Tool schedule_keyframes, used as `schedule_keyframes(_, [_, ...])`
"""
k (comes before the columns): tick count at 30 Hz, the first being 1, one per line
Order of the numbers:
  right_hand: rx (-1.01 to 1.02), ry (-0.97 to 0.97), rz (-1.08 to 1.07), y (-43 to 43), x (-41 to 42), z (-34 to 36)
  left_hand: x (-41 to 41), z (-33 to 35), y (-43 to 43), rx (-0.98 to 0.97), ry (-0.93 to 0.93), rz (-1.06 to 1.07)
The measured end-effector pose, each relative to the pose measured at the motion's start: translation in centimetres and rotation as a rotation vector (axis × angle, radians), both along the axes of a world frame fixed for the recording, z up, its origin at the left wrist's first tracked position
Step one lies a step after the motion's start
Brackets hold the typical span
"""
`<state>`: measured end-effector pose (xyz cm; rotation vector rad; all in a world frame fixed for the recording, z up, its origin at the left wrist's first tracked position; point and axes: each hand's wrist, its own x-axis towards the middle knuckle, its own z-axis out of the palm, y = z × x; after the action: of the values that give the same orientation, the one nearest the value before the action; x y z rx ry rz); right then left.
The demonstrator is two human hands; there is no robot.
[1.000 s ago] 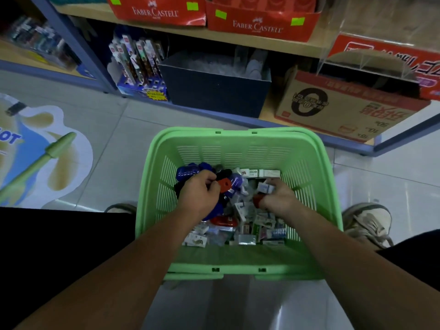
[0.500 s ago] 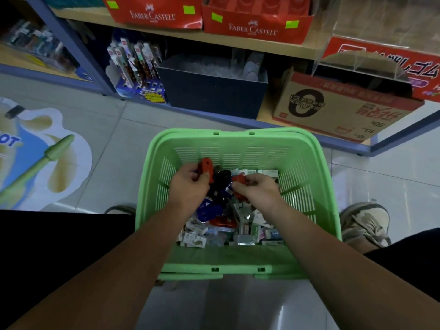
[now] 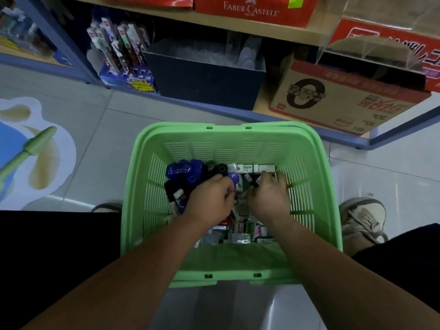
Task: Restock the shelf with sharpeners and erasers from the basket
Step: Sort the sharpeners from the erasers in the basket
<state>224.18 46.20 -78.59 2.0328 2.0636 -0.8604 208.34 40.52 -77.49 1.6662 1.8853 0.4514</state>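
A green basket (image 3: 309,186) sat on the tiled floor (image 3: 100,144), near the person and just in front of the lowest shelf (image 3: 262,101); both bare forearms reached down into it. The left hand (image 3: 212,201) lay knuckles-up over the middle of the pile with its fingers curled under; whether it gripped anything could not be told, as the fingers were hidden. The right hand (image 3: 269,198) was just beside it, close but not touching, its fingers bent down among the packets by the far right wall; whether it pinched one could not be told either.

The stock was all in the basket — blue and black sharpeners (image 3: 183,170) heaped at the far left, small white and green packs of erasers (image 3: 240,236) spread across the middle and right.

On the shelf beyond stood a dark box (image 3: 204,84) in the middle, a pen display (image 3: 123,55) to its left and a printed cardboard carton (image 3: 338,101) to its right; a red box (image 3: 252,10) sat on the board above. A pale shoe (image 3: 362,220) rested on the floor right of the basket.
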Motion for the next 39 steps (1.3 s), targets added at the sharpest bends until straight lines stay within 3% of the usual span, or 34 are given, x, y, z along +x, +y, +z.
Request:
schedule_keyframes(4, [-0.035,0.087,-0.120,0.7,0.8,-1.0,0.2,-1.5,1.7,0.242,0.272,-0.174])
schedule_keyframes(8, [-0.182,-0.001,-0.091,2.1,0.2,-1.8,-0.2,-3.0,2.6,0.103,0.337,-0.285])
schedule_keyframes(12, [-0.147,-0.208,0.174,1.4,-1.0,-2.2,-0.7,-3.3,2.4,0.102,0.374,-0.275])
schedule_keyframes(15, [-0.103,-0.144,0.115,2.7,-0.6,-2.2,-1.6,-2.7,2.2,0.162,0.326,-0.166])
schedule_keyframes(19, [-0.111,0.087,-0.172,2.4,-0.7,-2.3,-3.5,-3.2,1.2,0.174,0.233,-0.043])
schedule_keyframes(23, [-0.174,0.147,-0.384,1.7,-1.9,-3.8,-3.6,-3.1,0.4,0.139,0.230,-0.078])
schedule_keyframes(27, [-0.217,0.364,-0.588,3.0,-1.4,-3.2,-2.9,-2.4,-0.3,-0.018,0.204,-0.121])
schedule_keyframes(30, [-0.208,0.395,-0.596,3.0,-1.4,-3.1,-2.9,-2.5,-0.4,-0.068,0.156,-0.077])
schedule_keyframes(34, [-0.204,0.281,-0.535,2.0,-1.8,-3.5,-3.2,-3.2,-0.3,-0.083,0.127,-0.063])
schedule_keyframes(39, [-0.312,0.382,-0.573,3.1,0.3,-8.5,-2.9,-3.4,0.5,-0.094,0.103,-0.018])
